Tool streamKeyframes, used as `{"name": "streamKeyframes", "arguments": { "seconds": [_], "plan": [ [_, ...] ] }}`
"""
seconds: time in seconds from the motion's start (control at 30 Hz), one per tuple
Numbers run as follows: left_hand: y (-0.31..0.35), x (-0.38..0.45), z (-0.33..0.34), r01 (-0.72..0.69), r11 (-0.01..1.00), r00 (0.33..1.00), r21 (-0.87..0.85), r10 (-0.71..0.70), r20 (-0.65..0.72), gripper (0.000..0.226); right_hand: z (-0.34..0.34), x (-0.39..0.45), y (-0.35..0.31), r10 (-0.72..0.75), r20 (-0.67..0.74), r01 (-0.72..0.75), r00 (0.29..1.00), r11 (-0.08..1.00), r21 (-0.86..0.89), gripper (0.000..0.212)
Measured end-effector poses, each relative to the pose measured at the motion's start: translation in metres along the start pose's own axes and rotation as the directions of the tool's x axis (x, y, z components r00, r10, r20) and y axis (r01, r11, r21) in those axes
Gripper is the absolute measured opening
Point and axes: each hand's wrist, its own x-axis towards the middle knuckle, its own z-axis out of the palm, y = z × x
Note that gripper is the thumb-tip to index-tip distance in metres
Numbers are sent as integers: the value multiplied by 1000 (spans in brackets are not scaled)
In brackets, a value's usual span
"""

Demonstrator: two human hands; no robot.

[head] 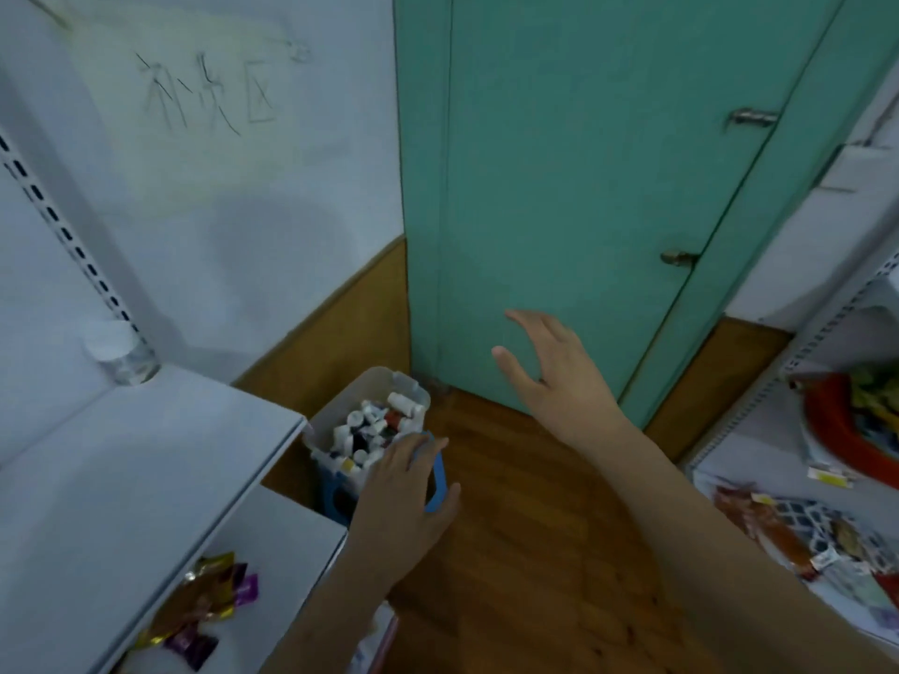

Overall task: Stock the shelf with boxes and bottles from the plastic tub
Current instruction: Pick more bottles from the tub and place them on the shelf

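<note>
A clear plastic tub [413,389] full of small bottles and boxes [374,428] stands on a blue stool [438,484] on the wooden floor, beside the white shelf [146,454] at the left. My left hand [404,498] reaches down over the tub's near edge, fingers bent at the tub rim and the stool; what it grips is hidden. My right hand [554,372] hovers in the air above the floor, to the right of the tub, fingers spread and holding nothing.
A small clear bottle [124,357] stands at the back of the upper white shelf board. Shiny wrapped sweets [199,605] lie on the lower board. A green door [608,187] is straight ahead. At the right, another rack [827,479] holds packets and a red item.
</note>
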Motion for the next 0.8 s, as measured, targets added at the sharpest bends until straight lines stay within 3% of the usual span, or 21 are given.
{"name": "streamKeyframes", "arguments": {
  "seconds": [0.27, 0.57, 0.7, 0.8],
  "plan": [
    [-46, 117, -8, 66, 995, 998, -71, -66, -6, 58, 44, 138, 24, 15, 22, -16, 1000, 999, 41, 59],
    [-107, 206, 18, 242, 970, 969, -25, -243, -49, 55, 143, 276, 53, -78, 212, 53, 974, 991, 122, 57],
    [-144, 246, 41, 405, 914, 914, -10, -405, -10, 59, 201, 342, 77, -137, 335, 91, 932, 985, 150, 56],
    [-174, 268, 54, 577, 816, 816, -19, -576, 38, 56, 250, 384, 103, -151, 479, 73, 865, 981, 177, 58]
  ]
}}
